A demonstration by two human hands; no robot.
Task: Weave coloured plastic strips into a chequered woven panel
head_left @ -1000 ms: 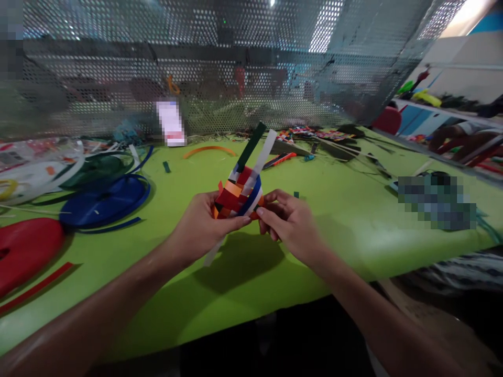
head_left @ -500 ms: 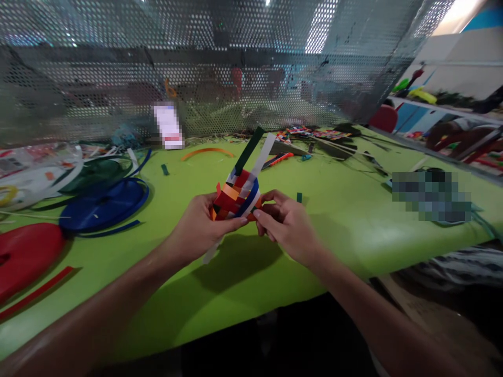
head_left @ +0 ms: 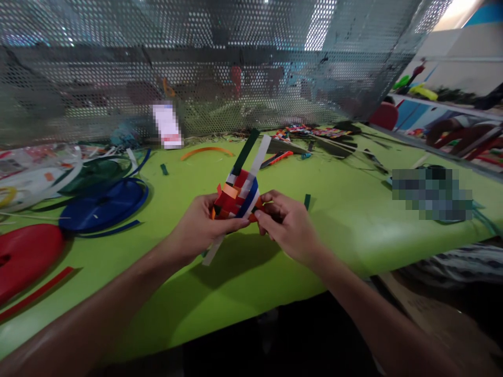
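Note:
A small piece woven from ribbon strips point(head_left: 231, 199), in red, orange, white, blue and green, is held up over the table between both hands. My left hand point(head_left: 202, 222) grips its left side, thumb lying along the lower edge. On the right corner, my right hand point(head_left: 285, 215) pinches the weave between thumb and fingers. A dark green strip end point(head_left: 246, 152) and a white strip end point(head_left: 261, 153) stick up from the top. Another white strip end point(head_left: 213, 251) hangs below the left hand. A green strip end point(head_left: 307, 201) shows behind the right hand.
Blue point(head_left: 104, 207) and red point(head_left: 29, 256) ribbon rolls lie left on the green table point(head_left: 346, 241). Farther back are an orange strip point(head_left: 207, 151), a red-and-black cutter point(head_left: 277, 158) and colourful woven pieces point(head_left: 314, 131). A phone point(head_left: 168, 125) leans on the perforated metal screen point(head_left: 243, 68).
The woven piece has tilted slightly, its upper strip ends shifting a little left. More of the green strip end shows behind the right hand. Both hands keep their hold.

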